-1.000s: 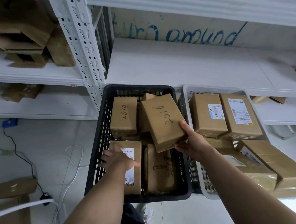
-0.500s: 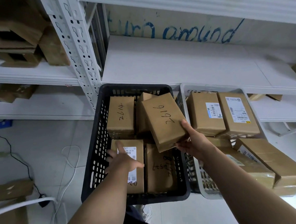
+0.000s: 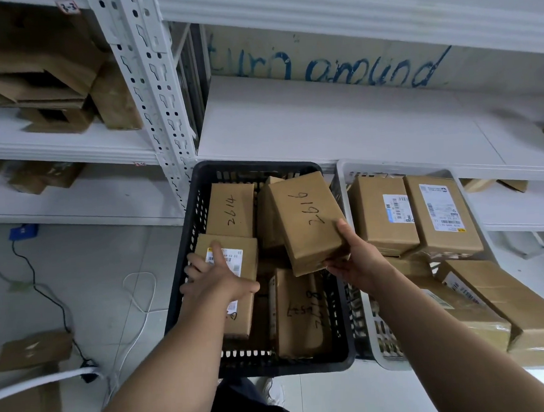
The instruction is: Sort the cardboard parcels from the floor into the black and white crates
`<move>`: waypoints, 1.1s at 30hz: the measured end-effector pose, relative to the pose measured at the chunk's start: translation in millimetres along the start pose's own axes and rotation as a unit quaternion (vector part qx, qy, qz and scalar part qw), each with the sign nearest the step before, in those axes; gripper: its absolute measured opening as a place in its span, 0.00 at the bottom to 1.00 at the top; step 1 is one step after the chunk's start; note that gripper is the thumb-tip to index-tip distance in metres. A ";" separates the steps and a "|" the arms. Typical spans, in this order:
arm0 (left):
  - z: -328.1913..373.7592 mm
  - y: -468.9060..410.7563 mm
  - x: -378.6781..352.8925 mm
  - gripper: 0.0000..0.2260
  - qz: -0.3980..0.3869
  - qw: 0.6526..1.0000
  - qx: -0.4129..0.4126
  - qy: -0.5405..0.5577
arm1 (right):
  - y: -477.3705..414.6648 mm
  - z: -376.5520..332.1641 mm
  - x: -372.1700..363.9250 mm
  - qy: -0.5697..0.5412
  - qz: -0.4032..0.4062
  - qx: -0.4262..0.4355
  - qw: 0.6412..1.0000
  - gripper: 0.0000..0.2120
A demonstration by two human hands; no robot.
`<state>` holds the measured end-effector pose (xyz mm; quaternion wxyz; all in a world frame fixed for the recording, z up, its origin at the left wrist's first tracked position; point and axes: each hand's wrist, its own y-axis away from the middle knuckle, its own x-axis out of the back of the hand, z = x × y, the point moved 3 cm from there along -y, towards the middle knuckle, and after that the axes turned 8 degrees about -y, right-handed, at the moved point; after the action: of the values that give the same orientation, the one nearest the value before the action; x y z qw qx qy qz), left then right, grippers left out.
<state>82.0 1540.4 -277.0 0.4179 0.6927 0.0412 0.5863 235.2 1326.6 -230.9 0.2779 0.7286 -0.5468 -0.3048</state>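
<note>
A black crate (image 3: pixel 185 260) stands on the floor with several cardboard parcels inside. My right hand (image 3: pixel 358 261) grips the near corner of a parcel marked 2616 (image 3: pixel 306 219), held tilted above the crate's other parcels. My left hand (image 3: pixel 214 278) rests with straight fingers on a labelled parcel (image 3: pixel 245 257) at the crate's left side. Behind it lies a parcel marked 2614 (image 3: pixel 230 211). Another handwritten parcel (image 3: pixel 301 311) lies at the crate's front. The white crate (image 3: pixel 378 342) to the right holds several labelled parcels, such as one at the back (image 3: pixel 381 212).
White metal shelving (image 3: pixel 339 123) rises behind both crates, with an upright post (image 3: pixel 151 86) at the left. Flattened cardboard (image 3: pixel 37 79) lies on the left shelf. Cables (image 3: pixel 48 299) and a box (image 3: pixel 35 350) are on the floor at left.
My left hand has moved forward onto the labelled parcel's top. The 2616 parcel stays in my right hand, almost unmoved. The camera has tilted slightly.
</note>
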 end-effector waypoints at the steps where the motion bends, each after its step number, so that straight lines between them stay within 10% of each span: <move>1: 0.6 1.5 8.1 0.61 0.005 1.000 0.001 0.011 | 0.6 -0.8 -1.8 -0.001 0.000 0.000 1.000 0.23; 10: 9.4 0.6 81.3 0.54 0.034 0.998 -0.018 0.047 | 4.5 -15.4 -17.3 -0.030 -0.001 0.011 0.999 0.29; 15: 23.8 -14.2 116.7 0.51 -0.076 0.990 -0.095 0.067 | -2.5 -19.7 -23.9 -0.041 0.006 0.007 0.999 0.30; 33: 56.7 -79.5 125.8 0.45 0.172 0.975 -0.120 0.070 | -0.7 0.5 -24.5 -0.038 0.044 -0.058 0.997 0.27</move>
<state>203.3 1630.5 -226.9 0.3870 0.5914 -0.1194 0.6973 230.1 1350.4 -228.4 0.3120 0.6746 -0.5696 -0.3510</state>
